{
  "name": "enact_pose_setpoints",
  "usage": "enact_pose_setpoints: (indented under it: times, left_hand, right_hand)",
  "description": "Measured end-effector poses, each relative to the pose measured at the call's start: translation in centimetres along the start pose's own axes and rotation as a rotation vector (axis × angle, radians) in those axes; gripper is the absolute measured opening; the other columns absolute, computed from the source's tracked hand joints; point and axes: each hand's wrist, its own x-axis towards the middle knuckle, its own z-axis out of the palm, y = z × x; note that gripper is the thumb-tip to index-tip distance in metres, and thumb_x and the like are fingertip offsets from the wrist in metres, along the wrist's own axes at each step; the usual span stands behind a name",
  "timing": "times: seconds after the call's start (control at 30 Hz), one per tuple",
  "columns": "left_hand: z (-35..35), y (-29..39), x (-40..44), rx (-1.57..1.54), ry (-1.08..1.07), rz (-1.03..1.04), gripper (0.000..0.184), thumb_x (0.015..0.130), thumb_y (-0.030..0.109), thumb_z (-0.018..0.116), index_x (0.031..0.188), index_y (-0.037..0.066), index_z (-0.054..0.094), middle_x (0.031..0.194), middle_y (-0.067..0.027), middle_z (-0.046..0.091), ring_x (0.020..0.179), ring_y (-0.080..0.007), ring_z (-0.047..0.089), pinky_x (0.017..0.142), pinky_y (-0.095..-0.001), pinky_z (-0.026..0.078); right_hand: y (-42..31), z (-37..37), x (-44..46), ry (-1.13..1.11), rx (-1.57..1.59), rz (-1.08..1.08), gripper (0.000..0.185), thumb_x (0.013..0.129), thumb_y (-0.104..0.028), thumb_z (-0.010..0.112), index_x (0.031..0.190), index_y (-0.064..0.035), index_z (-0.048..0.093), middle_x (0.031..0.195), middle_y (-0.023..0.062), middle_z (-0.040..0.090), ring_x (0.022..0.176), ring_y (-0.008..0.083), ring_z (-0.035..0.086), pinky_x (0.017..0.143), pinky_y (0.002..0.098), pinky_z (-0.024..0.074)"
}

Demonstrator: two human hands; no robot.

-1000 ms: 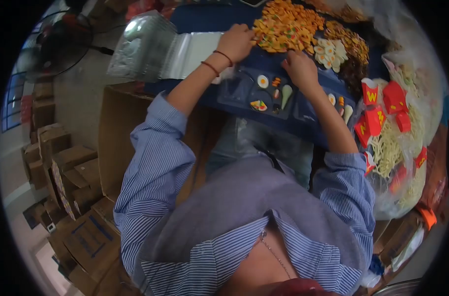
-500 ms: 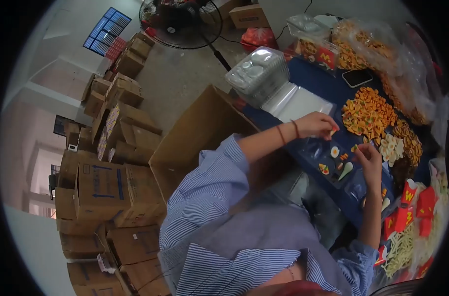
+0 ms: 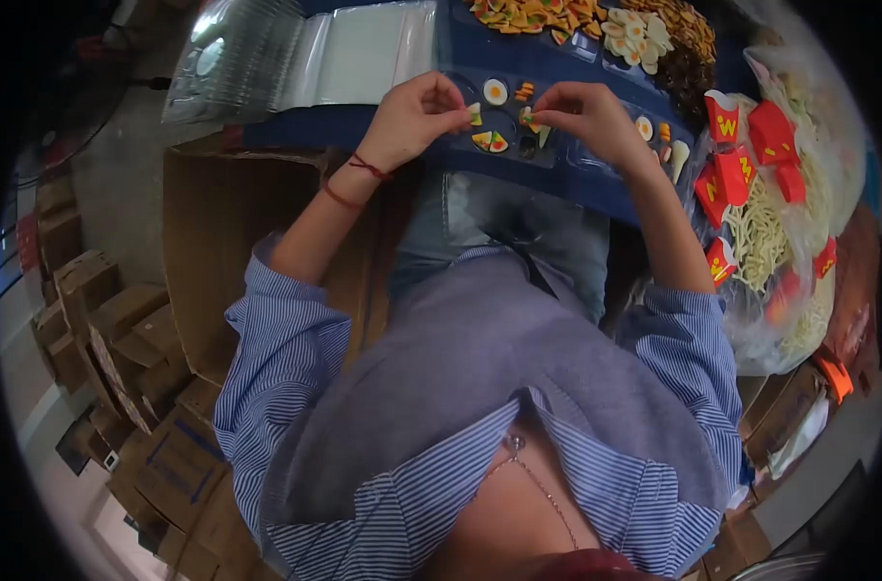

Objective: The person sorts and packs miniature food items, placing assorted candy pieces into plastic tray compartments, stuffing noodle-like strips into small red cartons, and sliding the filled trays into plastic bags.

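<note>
My left hand (image 3: 414, 118), with dark red cords at its wrist, pinches a small toy food wedge (image 3: 475, 114) showing white, green and yellow. Opposite it, my right hand (image 3: 593, 120) pinches another small toy food wedge (image 3: 528, 117) with green and orange on it. Between and below the fingertips lie two triangular toy slices (image 3: 489, 141). A toy fried egg (image 3: 495, 92) and small orange-brown toy pieces (image 3: 525, 91) sit just beyond. These lie in clear plastic packaging on a blue cloth (image 3: 296, 132). A second toy egg (image 3: 644, 128) lies beside my right wrist.
Stacked clear plastic shells (image 3: 238, 60) stand at the left. Piles of orange toy slices (image 3: 538, 15) and white-yellow toy eggs (image 3: 638, 37) lie at the back. Red fries cartons (image 3: 724, 117) and pale toy fries (image 3: 754, 232) are at right. An open cardboard box (image 3: 257, 252) adjoins the table.
The view has turned and tilted down, so the table sits at the top and the torso fills the middle. Both hands still pinch small pieces.
</note>
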Motion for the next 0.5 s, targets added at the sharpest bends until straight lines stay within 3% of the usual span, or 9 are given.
enact_pose_setpoints:
  times: [0.07, 0.2, 0.27, 0.33, 0.5]
  left_hand:
    - [1.4, -0.3, 0.8, 0.144, 0.017, 0.024, 0.011, 0.087, 0.005, 0.066, 0.097, 0.002, 0.060, 0.092, -0.0052, 0.067, 0.086, -0.0118, 0.066, 0.075, -0.0255, 0.052]
    - [1.9, -1.1, 1.3, 0.455, 0.028, 0.233, 0.008, 0.086, 0.005, 0.065, 0.093, 0.003, 0.062, 0.088, -0.0056, 0.065, 0.081, -0.0159, 0.066, 0.070, -0.0276, 0.051]
    - [1.8, -1.8, 1.5, 0.567, 0.030, 0.316, 0.007, 0.085, 0.005, 0.064, 0.092, 0.004, 0.064, 0.087, -0.0060, 0.063, 0.078, -0.0188, 0.066, 0.069, -0.0290, 0.051]
    - [1.7, -2.6, 1.6, 0.646, 0.012, 0.547, 0.008, 0.083, 0.004, 0.064, 0.091, 0.005, 0.065, 0.088, -0.0073, 0.059, 0.079, -0.0254, 0.063, 0.069, -0.0322, 0.051]
    - [1.5, -3.4, 1.3, 0.769, -0.035, 0.583, 0.012, 0.082, 0.005, 0.064, 0.094, 0.005, 0.066, 0.091, -0.0077, 0.057, 0.082, -0.0260, 0.060, 0.070, -0.0335, 0.050]
  right_hand:
    - [-0.2, 1.2, 0.7, 0.003, -0.297, -0.021, 0.014, 0.084, -0.012, 0.069, 0.093, -0.0016, 0.068, 0.086, 0.0051, 0.068, 0.073, 0.0123, 0.063, 0.071, 0.0261, 0.0494]
    - [0.2, 3.8, 1.1, 0.036, -0.396, -0.082, 0.012, 0.079, -0.011, 0.070, 0.088, -0.0027, 0.067, 0.083, 0.0081, 0.063, 0.075, 0.0191, 0.064, 0.071, 0.0308, 0.0503]
    - [1.0, 4.9, 0.9, 0.220, -0.708, -0.329, 0.009, 0.075, -0.013, 0.069, 0.078, -0.0057, 0.066, 0.086, 0.0071, 0.059, 0.081, 0.0255, 0.061, 0.066, 0.0358, 0.0492]
    - [1.6, 5.4, 0.8, 0.230, -0.765, -0.383, 0.009, 0.074, -0.014, 0.069, 0.076, -0.0061, 0.065, 0.087, 0.0066, 0.057, 0.083, 0.0247, 0.059, 0.067, 0.0359, 0.0476]
    - [2.3, 6.0, 0.0, 0.299, -0.866, -0.539, 0.011, 0.073, -0.015, 0.069, 0.077, -0.0078, 0.061, 0.084, 0.0053, 0.053, 0.084, 0.0237, 0.056, 0.068, 0.0351, 0.0426]
